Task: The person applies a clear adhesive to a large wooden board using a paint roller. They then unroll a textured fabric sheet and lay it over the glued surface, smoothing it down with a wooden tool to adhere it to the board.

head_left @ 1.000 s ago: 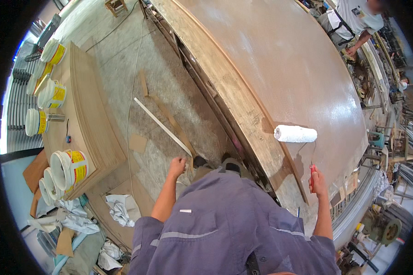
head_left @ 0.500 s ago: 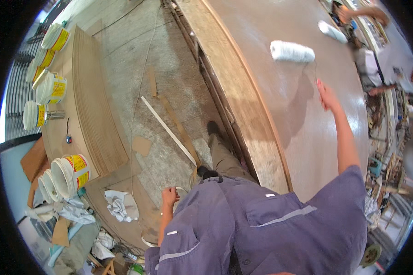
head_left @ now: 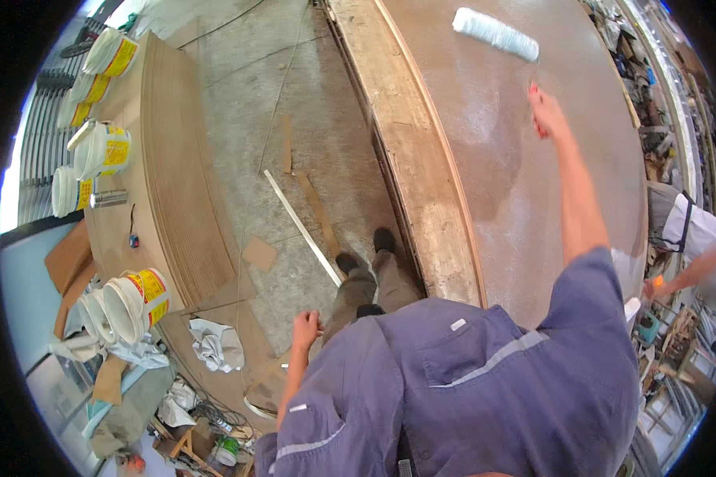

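Note:
In my right hand (head_left: 547,111) is the red handle of a paint roller, gripped with closed fingers, my arm stretched out ahead. Its fluffy white sleeve (head_left: 495,34) lies on a broad grey-brown board (head_left: 565,215) at the far right. Wet, shiny streaks show on the board's surface. My left hand (head_left: 307,327) hangs low beside my body, over the floor. Its fingers are curled in, and nothing shows in them.
A wooden edge strip (head_left: 410,159) borders the board. On the left, several white buckets (head_left: 103,151) stand on stacked brown sheets (head_left: 175,175), with a tape measure (head_left: 134,240). A white strip (head_left: 298,222) lies on the floor. Another person's arm (head_left: 688,274) reaches in from the right.
My right hand and the roller have moved farther away across the board and slightly left. The other person has gone from the far right to the nearer right side, their roller leaving its spot.

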`<action>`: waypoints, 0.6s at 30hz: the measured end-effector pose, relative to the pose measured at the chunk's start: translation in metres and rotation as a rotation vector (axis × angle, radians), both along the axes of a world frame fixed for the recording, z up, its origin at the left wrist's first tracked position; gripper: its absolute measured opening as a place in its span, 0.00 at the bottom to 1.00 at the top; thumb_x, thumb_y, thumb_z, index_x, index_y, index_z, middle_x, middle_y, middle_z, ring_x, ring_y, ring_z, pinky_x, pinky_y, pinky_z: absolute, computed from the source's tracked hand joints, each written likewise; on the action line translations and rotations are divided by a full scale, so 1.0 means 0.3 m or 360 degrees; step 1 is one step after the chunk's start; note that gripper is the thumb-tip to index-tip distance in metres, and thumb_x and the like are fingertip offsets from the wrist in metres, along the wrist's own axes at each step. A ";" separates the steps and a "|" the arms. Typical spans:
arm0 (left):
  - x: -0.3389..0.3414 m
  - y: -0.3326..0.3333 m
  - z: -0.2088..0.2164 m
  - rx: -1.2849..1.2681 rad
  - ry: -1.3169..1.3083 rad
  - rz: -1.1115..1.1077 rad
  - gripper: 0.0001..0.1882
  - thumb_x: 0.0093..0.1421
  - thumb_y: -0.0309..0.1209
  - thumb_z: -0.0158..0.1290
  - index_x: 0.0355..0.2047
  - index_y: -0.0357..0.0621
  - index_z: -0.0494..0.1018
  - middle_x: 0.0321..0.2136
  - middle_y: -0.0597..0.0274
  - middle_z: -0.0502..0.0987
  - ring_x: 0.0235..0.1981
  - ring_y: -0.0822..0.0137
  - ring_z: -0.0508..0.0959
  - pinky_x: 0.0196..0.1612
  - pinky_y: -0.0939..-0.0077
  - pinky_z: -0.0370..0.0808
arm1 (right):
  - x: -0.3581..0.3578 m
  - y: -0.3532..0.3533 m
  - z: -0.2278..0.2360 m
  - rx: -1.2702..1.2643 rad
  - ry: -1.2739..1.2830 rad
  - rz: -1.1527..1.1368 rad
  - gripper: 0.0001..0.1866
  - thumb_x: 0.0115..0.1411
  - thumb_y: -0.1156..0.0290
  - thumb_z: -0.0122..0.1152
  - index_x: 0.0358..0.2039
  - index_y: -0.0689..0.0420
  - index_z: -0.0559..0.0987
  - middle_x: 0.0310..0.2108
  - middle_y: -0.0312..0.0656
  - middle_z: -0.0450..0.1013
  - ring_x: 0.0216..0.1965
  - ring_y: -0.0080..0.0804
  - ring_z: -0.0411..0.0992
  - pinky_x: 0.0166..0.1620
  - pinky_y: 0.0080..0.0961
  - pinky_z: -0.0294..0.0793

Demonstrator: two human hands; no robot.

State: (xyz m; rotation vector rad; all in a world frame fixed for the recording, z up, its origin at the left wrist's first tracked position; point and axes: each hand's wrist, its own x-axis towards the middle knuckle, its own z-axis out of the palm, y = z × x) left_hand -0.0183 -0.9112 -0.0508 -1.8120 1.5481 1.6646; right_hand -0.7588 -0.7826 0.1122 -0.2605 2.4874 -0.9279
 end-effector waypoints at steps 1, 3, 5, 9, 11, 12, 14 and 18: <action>-0.019 -0.046 -0.038 0.0033 -0.0021 -0.0067 0.17 0.62 0.37 0.49 0.32 0.30 0.74 0.21 0.55 0.76 0.19 0.66 0.79 0.20 0.72 0.76 | 0.081 0.107 -0.001 0.0089 0.0076 0.0060 0.30 0.66 0.39 0.38 0.39 0.54 0.74 0.12 0.35 0.63 0.07 0.24 0.59 0.12 0.25 0.58; -0.045 -0.121 -0.125 0.0080 -0.0055 -0.0175 0.17 0.62 0.37 0.50 0.32 0.30 0.74 0.21 0.54 0.76 0.19 0.65 0.79 0.20 0.71 0.77 | 0.293 0.300 0.024 0.0093 -0.0018 0.0125 0.27 0.68 0.43 0.38 0.44 0.54 0.74 0.13 0.34 0.63 0.08 0.22 0.59 0.12 0.26 0.59; -0.070 -0.192 -0.206 0.0111 -0.0060 -0.0278 0.17 0.62 0.37 0.50 0.32 0.30 0.74 0.21 0.54 0.76 0.19 0.65 0.79 0.20 0.71 0.77 | 0.553 0.462 0.114 0.0162 -0.0158 0.0021 0.25 0.69 0.46 0.39 0.47 0.53 0.74 0.14 0.32 0.63 0.09 0.21 0.60 0.12 0.25 0.59; -0.222 -0.340 -0.255 0.0135 0.0054 -0.0501 0.16 0.61 0.37 0.50 0.35 0.32 0.74 0.22 0.55 0.76 0.19 0.64 0.79 0.20 0.68 0.78 | 0.995 0.909 0.191 0.0360 -0.0320 -0.0191 0.19 0.69 0.54 0.42 0.50 0.52 0.74 0.12 0.31 0.62 0.09 0.20 0.60 0.13 0.23 0.57; -0.297 -0.413 -0.248 0.0087 0.0175 -0.0534 0.16 0.61 0.37 0.50 0.36 0.32 0.74 0.22 0.56 0.76 0.20 0.64 0.79 0.21 0.68 0.78 | 1.174 0.959 0.297 0.0466 -0.0496 -0.0331 0.19 0.68 0.55 0.44 0.50 0.52 0.74 0.12 0.33 0.63 0.09 0.22 0.60 0.13 0.23 0.59; -0.333 -0.442 -0.231 0.0072 0.0223 -0.0490 0.16 0.61 0.37 0.50 0.35 0.32 0.74 0.22 0.56 0.76 0.20 0.65 0.79 0.20 0.69 0.77 | 1.244 0.961 0.334 0.0478 -0.0563 -0.0423 0.19 0.68 0.55 0.45 0.50 0.51 0.75 0.12 0.35 0.64 0.08 0.23 0.61 0.12 0.23 0.59; -0.385 -0.484 -0.185 0.0047 0.0311 -0.0393 0.17 0.62 0.37 0.51 0.34 0.30 0.74 0.21 0.56 0.76 0.19 0.67 0.79 0.20 0.71 0.77 | 1.301 0.960 0.352 0.0457 -0.0608 -0.0489 0.19 0.68 0.55 0.44 0.51 0.51 0.74 0.12 0.35 0.65 0.08 0.23 0.61 0.12 0.23 0.60; -0.357 -0.563 -0.187 0.0089 0.0289 -0.0260 0.16 0.62 0.37 0.51 0.34 0.31 0.74 0.21 0.56 0.76 0.18 0.67 0.78 0.19 0.71 0.77 | 1.101 0.855 0.302 0.0548 -0.0460 -0.0323 0.19 0.68 0.55 0.44 0.51 0.51 0.74 0.13 0.32 0.62 0.09 0.20 0.60 0.13 0.22 0.59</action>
